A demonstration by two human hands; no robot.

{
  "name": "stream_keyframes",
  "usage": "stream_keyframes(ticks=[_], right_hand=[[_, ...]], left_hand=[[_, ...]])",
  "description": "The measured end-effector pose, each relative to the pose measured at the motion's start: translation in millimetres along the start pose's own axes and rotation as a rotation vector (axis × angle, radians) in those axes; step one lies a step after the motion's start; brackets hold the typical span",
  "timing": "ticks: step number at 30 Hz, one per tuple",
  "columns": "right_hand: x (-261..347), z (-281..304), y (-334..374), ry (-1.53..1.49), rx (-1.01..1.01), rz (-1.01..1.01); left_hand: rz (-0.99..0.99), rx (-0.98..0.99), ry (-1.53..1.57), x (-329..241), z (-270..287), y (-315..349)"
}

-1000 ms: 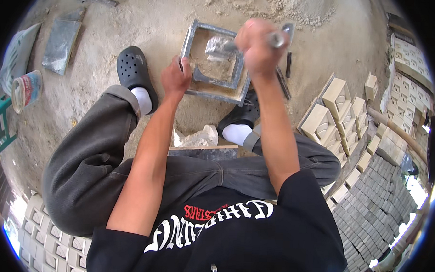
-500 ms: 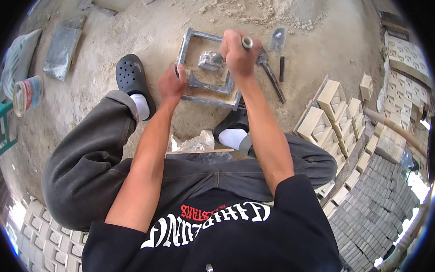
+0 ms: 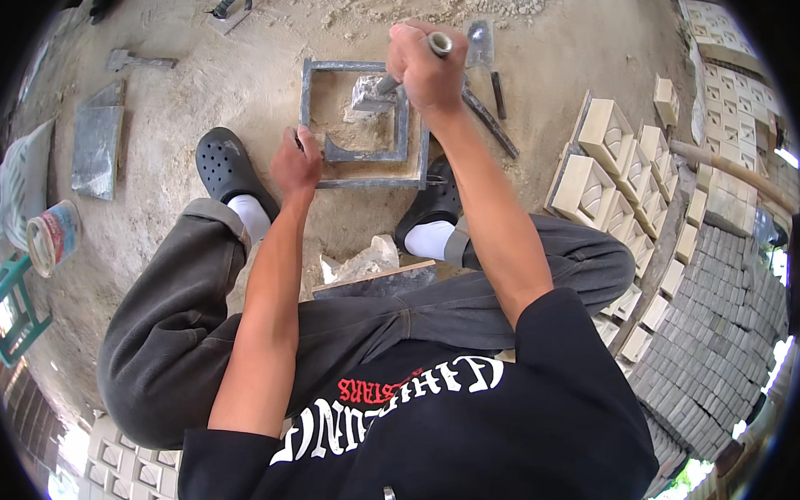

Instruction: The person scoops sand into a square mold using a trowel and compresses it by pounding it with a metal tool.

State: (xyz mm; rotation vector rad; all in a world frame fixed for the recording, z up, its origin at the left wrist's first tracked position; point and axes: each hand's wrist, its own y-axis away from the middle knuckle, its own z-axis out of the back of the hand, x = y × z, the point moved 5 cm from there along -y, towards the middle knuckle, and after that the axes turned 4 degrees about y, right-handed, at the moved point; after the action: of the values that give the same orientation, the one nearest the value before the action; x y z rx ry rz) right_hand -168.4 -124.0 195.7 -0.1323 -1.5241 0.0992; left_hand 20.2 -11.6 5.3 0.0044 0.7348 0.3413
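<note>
My left hand [image 3: 295, 164] is closed on the left bar of a square metal mould frame [image 3: 367, 183] on the ground. Inside the frame sits a grey metal insert [image 3: 401, 134] with a curved lower corner, and pale sandy material [image 3: 343, 116] lies around it. My right hand [image 3: 430, 70] grips the pipe-like handle of a mallet [image 3: 371, 94]. Its blocky, dust-caked head is over the far part of the mould; whether it touches the material I cannot tell. The handle's hollow end pokes out above my fist.
Right of the mould lie a trowel-like blade [image 3: 480, 43], a short dark bar [image 3: 498, 95] and a longer bar [image 3: 491, 121]. Pale moulded blocks [image 3: 596, 186] stand at the right. A hammer [image 3: 140, 61], flat plates [image 3: 97, 151] and a bucket [image 3: 53, 238] are at the left.
My right hand and the mallet have moved toward the far right of the mould. My left hand stays on the frame's left bar. The whole view has shifted somewhat.
</note>
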Motion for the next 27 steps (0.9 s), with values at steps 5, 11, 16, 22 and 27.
stream_keyframes(ticks=[5,11,16,22,27], right_hand=[[-45,27,-3,-0.198,-0.135,-0.166],[-26,18,0,-0.051,-0.127,-0.019],[-49,5,-22,-0.115,-0.028,-0.109],[-33,-13,-17,0.013,0.043,0.14],[-14,-37,-14,0.088,0.154,0.145]], left_hand=[[0.048,0.031,0.007,-4,-2,1],[0.044,0.026,-0.001,-3,3,1],[0.011,0.01,-0.005,1,-6,3],[0.041,0.037,0.023,-6,-3,1],[0.061,0.044,0.013,0,3,4]])
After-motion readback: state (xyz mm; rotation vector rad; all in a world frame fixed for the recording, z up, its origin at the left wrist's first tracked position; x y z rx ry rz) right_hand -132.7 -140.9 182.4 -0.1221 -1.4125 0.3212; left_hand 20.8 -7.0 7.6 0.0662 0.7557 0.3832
